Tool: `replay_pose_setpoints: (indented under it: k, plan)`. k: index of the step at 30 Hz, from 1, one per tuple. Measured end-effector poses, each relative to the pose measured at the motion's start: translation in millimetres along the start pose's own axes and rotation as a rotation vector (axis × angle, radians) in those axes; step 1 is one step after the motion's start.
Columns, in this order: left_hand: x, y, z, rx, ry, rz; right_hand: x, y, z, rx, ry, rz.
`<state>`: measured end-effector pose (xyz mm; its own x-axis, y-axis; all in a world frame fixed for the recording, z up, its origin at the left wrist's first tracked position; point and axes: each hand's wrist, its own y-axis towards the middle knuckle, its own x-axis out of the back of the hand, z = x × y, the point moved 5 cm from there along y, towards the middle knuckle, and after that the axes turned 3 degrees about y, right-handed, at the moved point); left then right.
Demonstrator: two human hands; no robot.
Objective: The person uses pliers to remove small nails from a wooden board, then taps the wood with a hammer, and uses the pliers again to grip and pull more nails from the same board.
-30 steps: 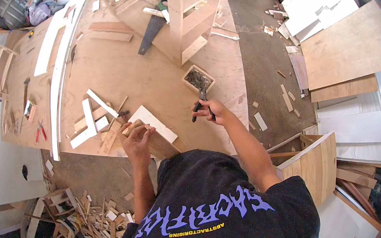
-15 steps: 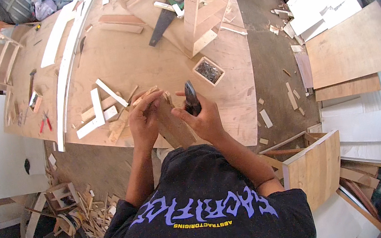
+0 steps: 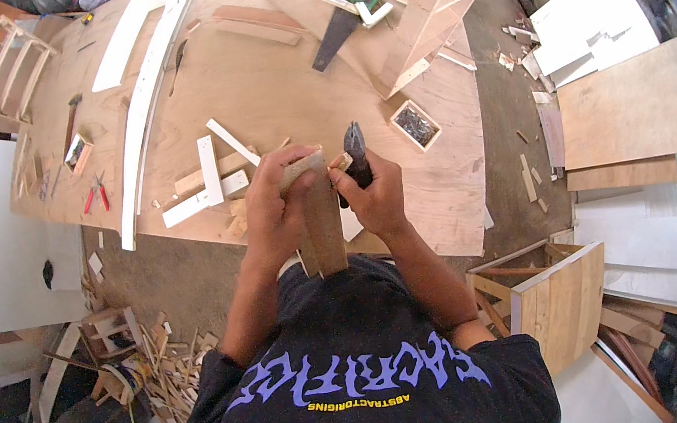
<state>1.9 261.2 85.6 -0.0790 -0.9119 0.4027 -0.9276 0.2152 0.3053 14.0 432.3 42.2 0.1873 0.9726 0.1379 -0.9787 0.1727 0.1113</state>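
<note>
My left hand (image 3: 273,200) is closed around a wooden piece (image 3: 323,223) made of narrow boards, held upright just in front of my shirt. Black-handled pliers (image 3: 355,142) are gripped in my right hand (image 3: 375,192), their dark jaws pointing away from me. At the thumb and fingertip of that hand a small light bit of wood (image 3: 345,162) shows, close to the top of the wooden piece. Whether this bit is loose or joined to the piece I cannot tell. My palms hide parts of the piece and of the pliers' handles.
On the plywood sheet (image 3: 275,89) lie white strips (image 3: 211,170), a handsaw (image 3: 338,39), red-handled pliers (image 3: 95,195), a hammer (image 3: 72,125) and a small box of nails (image 3: 415,126). A wooden frame (image 3: 436,19) stands at the far right. Beside my right elbow is a wooden cabinet (image 3: 560,296).
The wooden piece has been turned more upright, and both hands have shifted right. My right fingertips have come to the small bit of wood. The whole view has swung slightly.
</note>
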Motion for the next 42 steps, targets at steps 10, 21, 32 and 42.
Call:
replay_pose_setpoints:
  k: [10,21,32,42]
  plan:
    - [58.5,5.0,15.0,-0.100,0.066,-0.075,-71.5,-4.5,0.6,-0.080,0.062,-0.131]
    - [117.8,0.8,58.7,-0.144,0.033,-0.090,-146.4,-2.1,-5.5,-0.107,0.084,-0.175]
    - [134.1,0.0,92.3,-0.177,-0.001,-0.023,-170.4,-3.3,-17.0,-0.179,0.126,-0.191]
    - [119.1,-26.4,113.1,0.129,-0.538,0.482,-156.6,-18.3,24.1,-0.066,0.436,-0.050]
